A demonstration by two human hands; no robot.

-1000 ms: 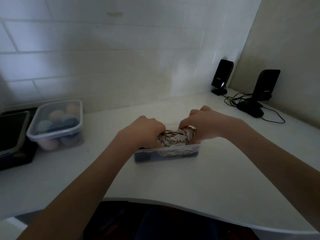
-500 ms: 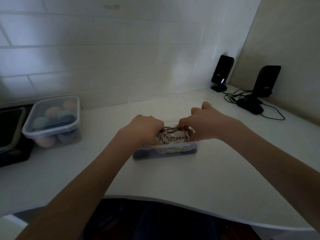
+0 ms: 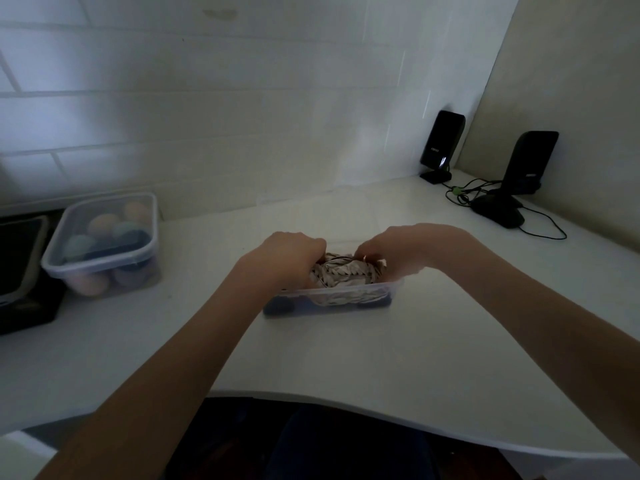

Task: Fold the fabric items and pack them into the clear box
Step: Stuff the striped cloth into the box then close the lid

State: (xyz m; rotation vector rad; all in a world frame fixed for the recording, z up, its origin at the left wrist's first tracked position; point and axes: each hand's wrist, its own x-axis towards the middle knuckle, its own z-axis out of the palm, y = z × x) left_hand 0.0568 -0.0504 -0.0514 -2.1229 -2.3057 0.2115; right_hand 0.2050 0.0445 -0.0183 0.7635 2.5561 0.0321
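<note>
A small clear box sits on the white desk in the middle of the head view. A bundled beige fabric with a dark leaf print bulges above its rim, and darker fabric shows through the front wall at the bottom. My left hand is curled onto the left end of the bundle. Over the right end, my right hand has its fingers bent down into the fabric. Both hands hide the box's back rim.
A lidded clear container of pastel balls stands at the left, beside a dark device. Two black speakers, a black mouse and cables lie at the back right. The desk's curved front edge is near me.
Both hands stay on the printed fabric and have sunk slightly lower into the box. The view has shifted a little; the box has not moved on the desk.
</note>
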